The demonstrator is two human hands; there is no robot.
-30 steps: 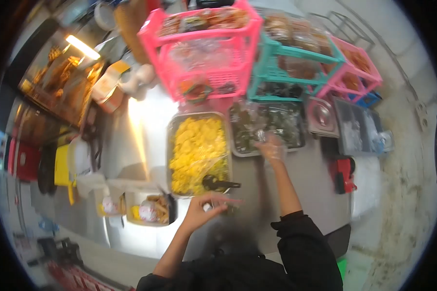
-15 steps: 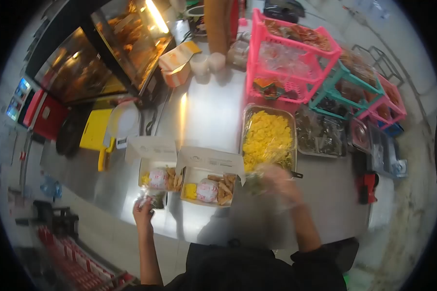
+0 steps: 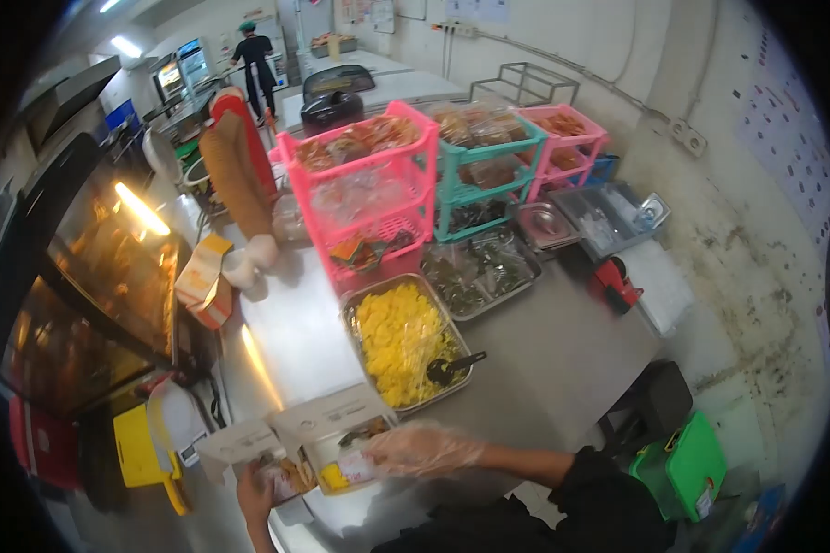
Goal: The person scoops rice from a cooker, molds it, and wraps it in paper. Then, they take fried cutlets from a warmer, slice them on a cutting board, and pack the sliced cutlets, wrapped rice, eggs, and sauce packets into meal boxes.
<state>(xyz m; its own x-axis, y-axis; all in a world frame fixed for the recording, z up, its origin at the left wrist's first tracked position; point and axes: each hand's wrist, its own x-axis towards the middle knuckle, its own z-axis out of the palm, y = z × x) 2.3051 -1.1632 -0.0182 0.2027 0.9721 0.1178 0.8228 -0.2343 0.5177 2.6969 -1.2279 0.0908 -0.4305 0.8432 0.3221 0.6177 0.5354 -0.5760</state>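
Note:
Two open cardboard meal boxes stand side by side near the table's front edge. My left hand (image 3: pixel 254 493), seen in part, is closed at the near left side of the left box (image 3: pixel 231 449), which has brown fried pieces (image 3: pixel 297 475) inside. Over the right box (image 3: pixel 337 415), my right hand (image 3: pixel 426 449) wears a clear plastic glove. Its fingers are closed at a clear packet of dark green leaves (image 3: pixel 363 434) inside that box. Yellow food (image 3: pixel 334 476) and a white wrapped bundle (image 3: pixel 356 466) lie below, partly covered by my fingers.
Behind the boxes is a metal tray (image 3: pixel 454 394) of yellow food with a black scoop (image 3: pixel 447 369). More leaf packets fill another tray (image 3: pixel 489 309). Pink (image 3: pixel 364 198) and teal (image 3: pixel 489 170) racks stand behind; a lit food warmer (image 3: pixel 101 276) is left. A person (image 3: pixel 254 69) stands far off.
My view has tilted up and turned right. My right hand has brought its leaf packet left from beside the yellow tray into the right box. My left hand has moved against the left box.

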